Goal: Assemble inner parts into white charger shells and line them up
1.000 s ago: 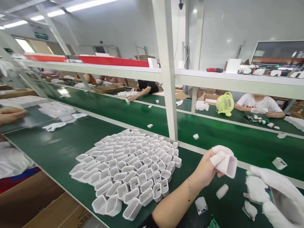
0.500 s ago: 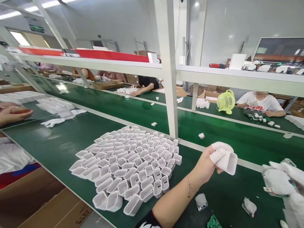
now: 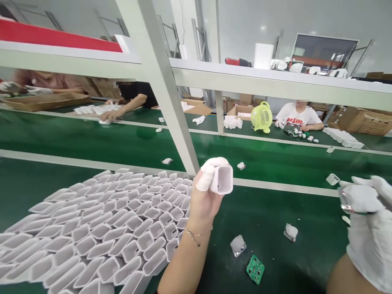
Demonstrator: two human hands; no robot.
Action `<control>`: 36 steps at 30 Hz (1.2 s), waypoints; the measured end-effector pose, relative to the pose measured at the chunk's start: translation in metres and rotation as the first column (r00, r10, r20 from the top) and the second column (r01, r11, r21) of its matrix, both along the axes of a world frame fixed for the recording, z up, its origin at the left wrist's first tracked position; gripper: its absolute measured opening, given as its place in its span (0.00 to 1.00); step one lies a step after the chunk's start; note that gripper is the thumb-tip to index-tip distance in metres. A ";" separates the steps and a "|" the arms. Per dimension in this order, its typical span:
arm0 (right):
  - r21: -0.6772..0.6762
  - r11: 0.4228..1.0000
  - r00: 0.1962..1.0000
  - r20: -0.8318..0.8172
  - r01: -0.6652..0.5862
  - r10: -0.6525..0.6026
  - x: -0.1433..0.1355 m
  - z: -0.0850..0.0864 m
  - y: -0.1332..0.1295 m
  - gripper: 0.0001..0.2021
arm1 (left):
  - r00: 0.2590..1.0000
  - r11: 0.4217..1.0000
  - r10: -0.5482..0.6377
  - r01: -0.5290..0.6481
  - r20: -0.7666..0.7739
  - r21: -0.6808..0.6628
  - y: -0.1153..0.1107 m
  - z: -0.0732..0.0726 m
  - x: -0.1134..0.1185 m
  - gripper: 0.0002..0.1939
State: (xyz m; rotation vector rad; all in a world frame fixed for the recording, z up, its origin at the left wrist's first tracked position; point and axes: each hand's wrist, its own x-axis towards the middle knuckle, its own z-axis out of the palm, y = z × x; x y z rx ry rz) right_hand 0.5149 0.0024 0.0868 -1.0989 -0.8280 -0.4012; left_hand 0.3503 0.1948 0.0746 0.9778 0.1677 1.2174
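Left hand (image 3: 203,196) pinching white shell (image 3: 223,179), open end toward camera, raised over desk (image 3: 275,220) beside shell array (image 3: 101,228). Right hand (image 3: 369,216), gloved, closed on small metal-edged part (image 3: 347,204). Best practice: keep shell mouth steady, square part before insertion, avoid knocking array.

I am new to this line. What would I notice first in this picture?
First, the big cluster of white shells standing open-end up on the green belt, lower left. Then the left hand lifting one white shell at centre, and the gloved right hand gripping a small part at right.
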 end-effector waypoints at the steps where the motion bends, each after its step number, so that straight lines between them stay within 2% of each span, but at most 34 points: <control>1: -0.014 0.998 0.998 -0.003 -0.064 0.064 -0.001 -0.003 0.003 0.16 | 1.000 1.000 -0.012 0.012 -0.019 0.004 -0.002 -0.001 0.003 0.19; 4: -0.145 0.955 0.963 0.043 -0.258 0.267 -0.008 -0.019 0.016 0.19 | 0.984 0.991 -0.113 0.122 -0.135 0.059 -0.013 -0.009 0.018 0.19; 6: -0.202 0.925 0.929 0.124 -0.322 0.350 -0.018 -0.030 0.025 0.22 | 0.953 0.968 -0.198 0.227 -0.231 0.107 -0.021 -0.014 0.026 0.20; 10: -0.170 0.925 0.888 0.269 -0.339 0.374 -0.032 -0.042 0.035 0.25 | 0.904 0.929 -0.288 0.344 -0.316 0.138 -0.028 -0.022 0.031 0.21; 12: -0.164 0.938 0.882 0.322 -0.305 0.343 -0.034 -0.043 0.037 0.25 | 0.897 0.920 -0.305 0.364 -0.320 0.144 -0.029 -0.023 0.030 0.22; 17: -0.256 0.944 0.826 0.470 -0.209 0.311 -0.030 -0.038 0.040 0.28 | 0.887 0.900 -0.340 0.404 -0.312 0.166 -0.031 -0.022 0.027 0.20; 25: -0.334 0.942 0.790 0.566 -0.042 0.236 -0.029 -0.034 0.039 0.24 | 0.936 0.904 -0.249 0.317 -0.249 0.286 -0.032 -0.026 0.026 0.15; 28: -0.338 0.941 0.772 0.596 -0.008 0.221 -0.029 -0.029 0.038 0.17 | 0.955 0.910 -0.211 0.269 -0.206 0.315 -0.033 -0.026 0.027 0.14; 30: -0.379 0.925 0.760 0.607 0.020 0.232 -0.029 -0.028 0.036 0.14 | 0.958 0.912 -0.198 0.258 -0.208 0.318 -0.035 -0.026 0.028 0.14; 32: -0.409 0.911 0.735 0.636 0.062 0.235 -0.027 -0.027 0.033 0.16 | 0.955 0.916 -0.185 0.253 -0.231 0.310 -0.037 -0.025 0.028 0.15; 36: -0.387 0.904 0.684 0.710 0.183 0.166 -0.025 -0.026 0.028 0.16 | 0.944 0.929 -0.179 0.255 -0.278 0.268 -0.045 -0.025 0.028 0.19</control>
